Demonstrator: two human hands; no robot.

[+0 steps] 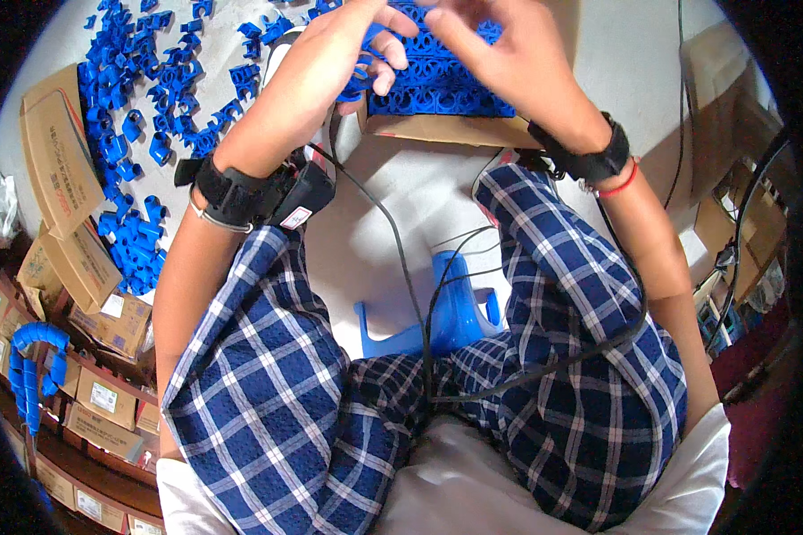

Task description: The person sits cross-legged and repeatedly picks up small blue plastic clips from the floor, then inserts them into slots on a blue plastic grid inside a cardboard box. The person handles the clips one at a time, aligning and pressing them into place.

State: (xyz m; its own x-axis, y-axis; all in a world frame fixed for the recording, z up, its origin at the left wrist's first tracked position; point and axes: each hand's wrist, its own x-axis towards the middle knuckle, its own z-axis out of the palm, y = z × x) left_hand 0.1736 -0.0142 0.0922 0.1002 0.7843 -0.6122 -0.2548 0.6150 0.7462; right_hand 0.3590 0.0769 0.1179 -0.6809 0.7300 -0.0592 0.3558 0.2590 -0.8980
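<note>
left hand [343, 53] at 12 o'clock, fingers curled partway, pinching a small blue plastic clip [355, 85] over the near edge of the cardboard box [437, 129]. right hand [500, 45] at 1 o'clock, fingers loosely bent, tips down on the packed blue clips in the box [446, 85]; whether it grips one cannot be told. loose blue clips [143, 116] scattered on the floor at 10 o'clock. blue stool [437, 316] between the knees.

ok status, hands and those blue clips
Left hand gripping a blue clip. Right hand on clips in the box. Loose clips lie left.
</note>
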